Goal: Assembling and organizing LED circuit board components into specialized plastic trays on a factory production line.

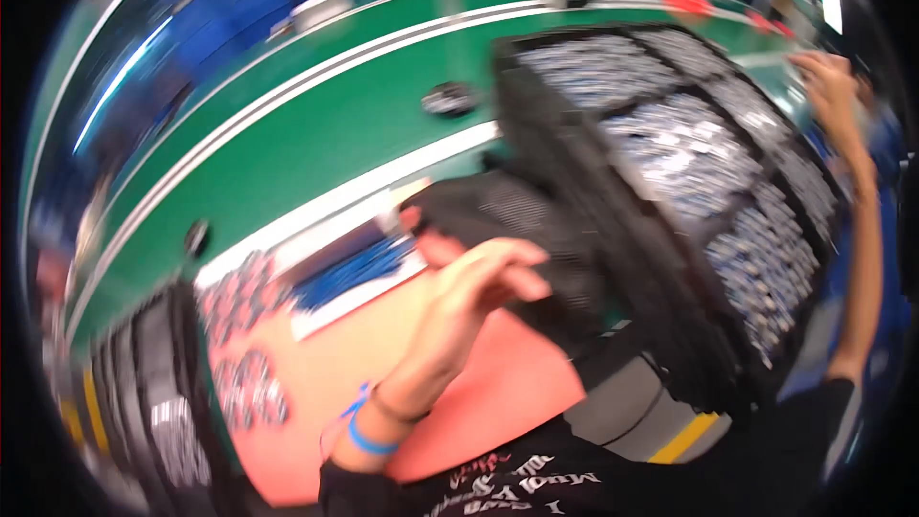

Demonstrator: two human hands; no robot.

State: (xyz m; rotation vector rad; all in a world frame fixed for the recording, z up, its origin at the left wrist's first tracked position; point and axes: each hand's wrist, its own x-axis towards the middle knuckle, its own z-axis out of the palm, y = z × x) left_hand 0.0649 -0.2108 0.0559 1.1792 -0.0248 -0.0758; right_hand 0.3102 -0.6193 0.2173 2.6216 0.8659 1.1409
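Observation:
My left hand (483, 278), with a blue band on the wrist, hovers over the orange mat (359, 383), beside a black mesh-patterned item (526, 211). Its fingers are loosely bent and apart, and I see nothing in them. Far out to the right, my right hand (828, 86) is raised past the outer edge of a large black compartmented tray (613, 201). Its fingers are bent but smeared by motion, so whether they hold anything is unclear. Rows of small shiny parts (680, 158) fill the tray's compartments.
A white box with blue contents (354, 273) lies on the mat's far side, near clusters of round parts (249, 388). Black trays (153, 393) stand at the left. Beyond runs a green conveyor belt (354, 124) carrying a dark round part (450, 99).

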